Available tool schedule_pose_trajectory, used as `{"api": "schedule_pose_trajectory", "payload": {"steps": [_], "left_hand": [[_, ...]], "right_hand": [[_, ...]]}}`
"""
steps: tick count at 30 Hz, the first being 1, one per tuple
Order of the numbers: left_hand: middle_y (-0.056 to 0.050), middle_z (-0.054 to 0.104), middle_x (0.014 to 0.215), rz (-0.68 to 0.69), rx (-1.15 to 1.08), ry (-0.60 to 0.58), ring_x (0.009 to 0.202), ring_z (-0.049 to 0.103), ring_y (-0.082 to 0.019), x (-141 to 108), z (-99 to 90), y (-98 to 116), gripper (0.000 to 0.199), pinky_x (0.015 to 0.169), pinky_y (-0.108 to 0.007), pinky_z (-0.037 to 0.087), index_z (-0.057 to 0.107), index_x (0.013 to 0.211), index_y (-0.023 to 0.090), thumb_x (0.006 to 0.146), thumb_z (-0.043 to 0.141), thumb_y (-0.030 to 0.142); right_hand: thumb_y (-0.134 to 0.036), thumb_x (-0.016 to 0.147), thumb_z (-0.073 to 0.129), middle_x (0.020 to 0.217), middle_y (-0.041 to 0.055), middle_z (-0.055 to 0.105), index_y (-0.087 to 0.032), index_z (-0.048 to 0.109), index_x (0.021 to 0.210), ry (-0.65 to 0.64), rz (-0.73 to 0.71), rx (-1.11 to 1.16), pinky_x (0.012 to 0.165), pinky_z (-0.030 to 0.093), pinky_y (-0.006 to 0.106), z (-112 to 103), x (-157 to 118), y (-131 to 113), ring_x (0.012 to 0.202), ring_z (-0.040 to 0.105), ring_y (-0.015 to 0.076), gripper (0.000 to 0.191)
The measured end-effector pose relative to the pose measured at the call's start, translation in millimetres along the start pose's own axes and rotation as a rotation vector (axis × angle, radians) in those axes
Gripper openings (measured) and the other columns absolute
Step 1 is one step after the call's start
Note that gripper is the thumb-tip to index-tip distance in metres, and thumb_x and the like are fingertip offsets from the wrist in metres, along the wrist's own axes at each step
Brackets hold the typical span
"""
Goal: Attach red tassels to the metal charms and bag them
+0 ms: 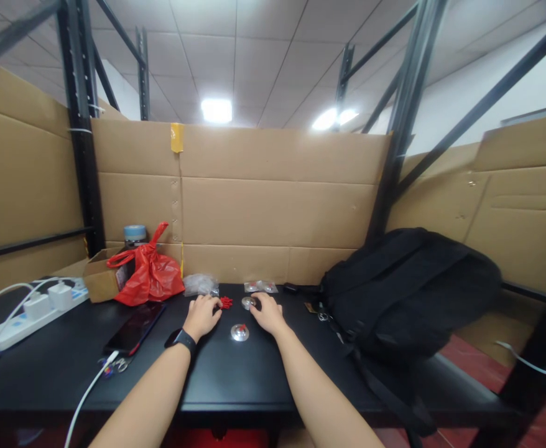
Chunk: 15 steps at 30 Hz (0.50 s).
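My left hand [203,316] rests low over the black table, fingers curled and closed at the edge of a small pile of red pieces [227,302]. A bit of red shows between its thumb and forefinger. To the right, my right hand [269,313] grips the edge of a round, shiny metal disc [247,303] with thumb and fingers. Closer to me, between the two hands, lies a second shiny round disc [240,333] with a red piece on top. Behind the hands are a clear plastic bag [201,285] and a flat clear packet [260,287] with red and silvery contents.
A red plastic bag [154,274], a cardboard box [101,281] and a phone [134,328] are on the left. Beyond them lies a white power strip [25,323] with cables. A black backpack [413,286] fills the right side. Cardboard panels [273,205] wall the back.
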<state>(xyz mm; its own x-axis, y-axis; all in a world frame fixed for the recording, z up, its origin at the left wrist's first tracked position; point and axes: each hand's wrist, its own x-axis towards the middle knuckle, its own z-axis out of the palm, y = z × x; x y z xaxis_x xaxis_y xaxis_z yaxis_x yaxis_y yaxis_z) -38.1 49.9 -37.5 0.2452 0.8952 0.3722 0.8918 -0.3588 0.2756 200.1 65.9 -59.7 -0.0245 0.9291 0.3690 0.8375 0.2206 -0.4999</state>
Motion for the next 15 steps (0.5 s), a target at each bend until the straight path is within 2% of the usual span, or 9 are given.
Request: {"api": "schedule_pose_trajectory", "payload": {"steps": [5,15], "left_hand": [[-0.004,0.071,0.108,0.011,0.011,0.033,0.107,0.058,-0.025,-2,0.3,0,0.01,0.088,-0.036,0.038,0.068,0.091,0.024,0.092,0.06,0.03],[-0.006,0.073,0.107,0.002,0.083,0.015,0.106,0.06,-0.026,2,1.4,0,0.014,0.087,-0.037,0.036,0.071,0.09,0.023,0.094,0.058,0.024]], "right_hand": [[-0.034,0.096,0.056,0.122,0.0048,0.07,-0.028,0.065,0.119,-0.042,-0.049,-0.057,0.094,0.037,0.044,-1,-1,-7,0.116,0.06,0.0277,0.025],[-0.037,0.096,0.059,0.1,0.0069,0.072,-0.023,0.065,0.103,0.025,-0.102,-0.151,0.091,0.035,0.036,4,9,-10,0.105,0.064,0.0251,0.018]]}}
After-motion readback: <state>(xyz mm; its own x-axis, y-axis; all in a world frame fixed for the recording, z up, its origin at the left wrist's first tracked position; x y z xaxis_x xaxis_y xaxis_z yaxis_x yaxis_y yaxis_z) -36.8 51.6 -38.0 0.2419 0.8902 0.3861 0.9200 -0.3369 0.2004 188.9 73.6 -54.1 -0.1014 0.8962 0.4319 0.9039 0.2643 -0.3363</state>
